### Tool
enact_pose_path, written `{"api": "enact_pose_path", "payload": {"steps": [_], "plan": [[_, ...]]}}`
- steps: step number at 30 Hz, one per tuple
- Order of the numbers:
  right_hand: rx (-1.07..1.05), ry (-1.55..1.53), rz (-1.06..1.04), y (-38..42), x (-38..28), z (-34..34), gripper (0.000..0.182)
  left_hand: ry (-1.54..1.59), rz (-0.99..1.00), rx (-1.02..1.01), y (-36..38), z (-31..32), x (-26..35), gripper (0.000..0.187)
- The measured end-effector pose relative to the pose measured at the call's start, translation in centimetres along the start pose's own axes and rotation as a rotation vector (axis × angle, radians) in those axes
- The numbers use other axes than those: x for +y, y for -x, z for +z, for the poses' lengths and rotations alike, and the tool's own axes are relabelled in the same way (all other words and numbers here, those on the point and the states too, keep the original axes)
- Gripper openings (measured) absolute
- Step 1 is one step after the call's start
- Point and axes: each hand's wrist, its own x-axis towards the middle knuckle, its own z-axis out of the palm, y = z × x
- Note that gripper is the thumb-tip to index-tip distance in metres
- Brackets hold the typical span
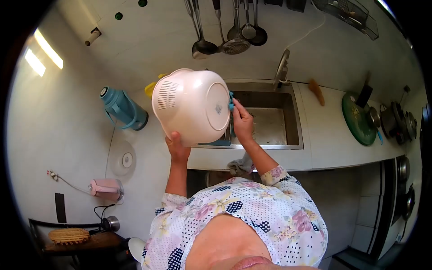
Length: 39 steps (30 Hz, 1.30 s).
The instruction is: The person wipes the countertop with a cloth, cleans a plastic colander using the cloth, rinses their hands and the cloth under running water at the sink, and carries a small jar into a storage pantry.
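A pale pink plastic basin (191, 105) with slots near its rim is tilted on its side, its round base facing right. My left hand (177, 146) grips its lower edge, with the thumb on the outer wall. Close to the base, my right hand (243, 121) pinches a small teal thing (231, 101), too small to make out. Behind the hands lies the steel sink (294, 121), partly hidden by the basin, with a teal rack or tray (218, 143) at its left part. The faucet (282, 67) stands at the sink's back right.
On the left are a blue thermos (123, 108), a clear round lid (122, 158) and a pink kettle (106, 189). Ladles (236, 45) hang above. To the right are a brown brush (316, 92), a green board (357, 119) and pots (396, 121). A grey cloth (241, 165) hangs at the counter's front.
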Motion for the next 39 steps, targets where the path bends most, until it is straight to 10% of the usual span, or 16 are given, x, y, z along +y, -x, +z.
{"api": "enact_pose_path", "payload": {"steps": [29, 39], "plan": [[-0.276, 0.597, -0.819, -1.0, -4.9, 2.7, 0.025, -0.476, -0.182, 0.027, -1.4, 3.5, -1.6, 0.027], [-0.400, 0.091, 0.604, -8.4, 2.4, -2.6, 0.029, -0.114, -0.407, -0.094, 1.3, 1.6, -1.5, 0.034]]}}
